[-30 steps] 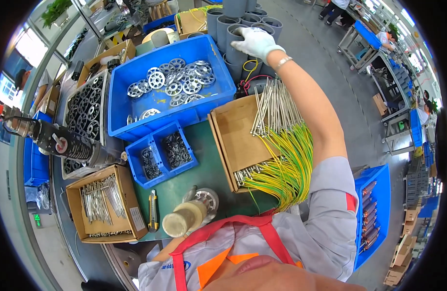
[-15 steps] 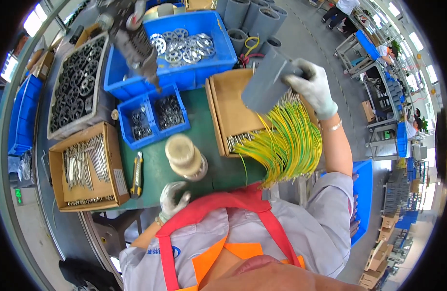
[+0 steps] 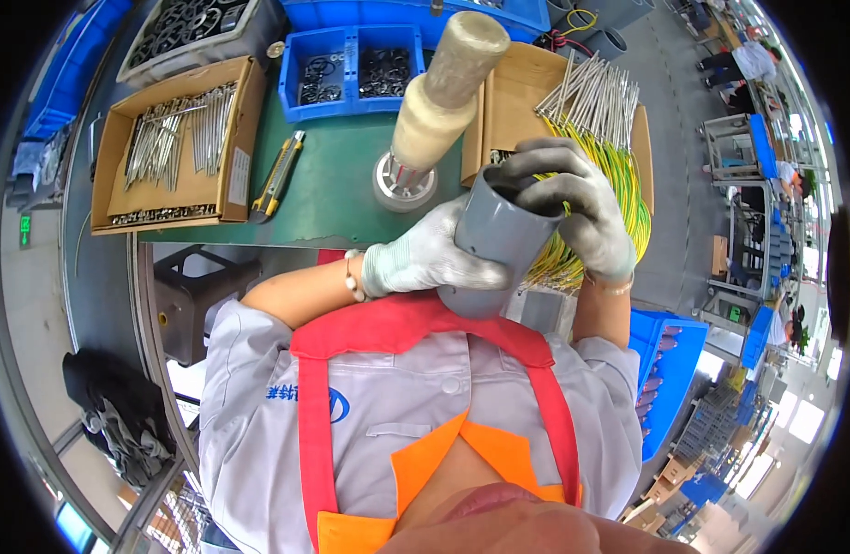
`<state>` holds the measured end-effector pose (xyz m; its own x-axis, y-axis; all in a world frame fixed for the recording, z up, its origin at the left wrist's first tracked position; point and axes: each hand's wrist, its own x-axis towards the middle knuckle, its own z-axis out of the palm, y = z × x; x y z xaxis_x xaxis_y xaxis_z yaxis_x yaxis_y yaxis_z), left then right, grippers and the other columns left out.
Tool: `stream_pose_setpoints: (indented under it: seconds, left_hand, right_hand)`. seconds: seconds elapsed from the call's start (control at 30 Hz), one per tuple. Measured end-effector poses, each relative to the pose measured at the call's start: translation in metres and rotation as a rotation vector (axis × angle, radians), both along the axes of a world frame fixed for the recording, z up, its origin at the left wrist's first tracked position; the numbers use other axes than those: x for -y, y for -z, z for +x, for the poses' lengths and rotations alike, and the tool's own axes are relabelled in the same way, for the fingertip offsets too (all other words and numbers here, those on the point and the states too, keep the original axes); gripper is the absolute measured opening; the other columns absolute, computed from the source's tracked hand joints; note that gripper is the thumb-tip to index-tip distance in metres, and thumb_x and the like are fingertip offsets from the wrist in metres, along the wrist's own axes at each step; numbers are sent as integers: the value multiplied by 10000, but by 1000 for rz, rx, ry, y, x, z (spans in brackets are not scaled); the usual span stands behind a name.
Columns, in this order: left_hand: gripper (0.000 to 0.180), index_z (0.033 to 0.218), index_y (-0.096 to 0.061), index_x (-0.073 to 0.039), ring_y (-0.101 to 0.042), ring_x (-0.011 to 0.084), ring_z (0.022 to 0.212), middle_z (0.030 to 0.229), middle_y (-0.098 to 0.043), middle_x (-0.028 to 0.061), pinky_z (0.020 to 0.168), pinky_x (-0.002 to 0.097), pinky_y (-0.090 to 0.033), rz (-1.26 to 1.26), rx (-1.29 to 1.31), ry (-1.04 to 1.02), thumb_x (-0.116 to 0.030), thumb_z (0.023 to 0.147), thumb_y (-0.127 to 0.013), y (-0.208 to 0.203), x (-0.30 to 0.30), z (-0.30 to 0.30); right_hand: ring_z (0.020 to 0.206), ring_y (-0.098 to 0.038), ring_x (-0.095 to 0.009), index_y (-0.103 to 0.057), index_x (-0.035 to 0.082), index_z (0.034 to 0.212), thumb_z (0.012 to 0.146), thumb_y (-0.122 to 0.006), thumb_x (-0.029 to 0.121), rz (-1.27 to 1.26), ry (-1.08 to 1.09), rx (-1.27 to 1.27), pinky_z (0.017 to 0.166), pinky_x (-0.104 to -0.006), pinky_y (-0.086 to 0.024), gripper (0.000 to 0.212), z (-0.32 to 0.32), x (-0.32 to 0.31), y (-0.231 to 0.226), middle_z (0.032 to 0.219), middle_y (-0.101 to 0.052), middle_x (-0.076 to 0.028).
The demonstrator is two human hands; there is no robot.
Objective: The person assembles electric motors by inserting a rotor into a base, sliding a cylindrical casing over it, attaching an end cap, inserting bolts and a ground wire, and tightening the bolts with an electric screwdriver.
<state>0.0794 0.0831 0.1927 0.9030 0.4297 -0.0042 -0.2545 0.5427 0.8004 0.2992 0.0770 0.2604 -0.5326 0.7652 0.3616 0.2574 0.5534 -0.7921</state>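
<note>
A grey plastic tube (image 3: 505, 233), tilted, is held close before my chest. My gloved left hand (image 3: 436, 251) wraps round its lower side, thumb across the front. At the upper end my gloved right hand (image 3: 580, 205) curls its fingers over the rim; their tips partly hide the opening, and I cannot tell how far inside they reach. Left of the tube, a stepped cream-coloured cylinder (image 3: 434, 125) stands on the bench above a silver slotted disc (image 3: 405, 185). Behind my right hand, yellow-green wires (image 3: 639, 217) hang from a cardboard box (image 3: 519, 83) with metal rods (image 3: 596, 88).
On the green bench (image 3: 347, 175) lies a yellow-black utility knife (image 3: 277, 175). A cardboard box (image 3: 239, 175) of metal rods stands at left. Farther back are blue divided bins (image 3: 351, 109) of small dark parts and a grey crate (image 3: 240, 46). A blue crate (image 3: 670, 406) stands at right.
The grey tube has come down and toward my chest. My left hand has moved up from the bench edge and taken hold of it. My right hand has shifted to its upper rim.
</note>
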Motion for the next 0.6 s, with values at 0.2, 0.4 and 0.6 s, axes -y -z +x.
stream_pose_setpoints:
  seconds: [0.2, 0.4, 0.6]
  left_hand:
    - [780, 1319, -458, -64, -532, 163, 1136, 1226, -563, 64, 974, 345, -468, 395, -216, -304, -227, 681, -878, -7, 7, -10]
    - [1027, 1403, -372, 23, -543, 250, 1210, 1322, -521, 137, 1064, 412, -425, 573, -57, -296, -215, 573, -928, -61, -7, -57]
    - [1054, 1419, -401, -8, -532, 233, 1259, 1383, -507, 119, 1083, 403, -429, 999, 221, -304, -225, 554, -963, -118, -63, -57]
  right_hand:
    - [838, -667, -326, -572, 28, 655, 563, -702, -9, 187, 345, -32, 855, -455, -541, 163, -55, 19, 16, 747, -608, -111]
    - [1032, -643, -263, -686, 11, 969, 687, -766, 151, 299, -129, -541, 1044, -509, -433, 325, -53, -20, -19, 989, -685, -112]
    - [1080, -656, -343, -499, 28, 1329, 729, -812, 212, -38, 386, 154, 943, -411, -507, 701, -76, -28, 19, 1177, -654, -206]
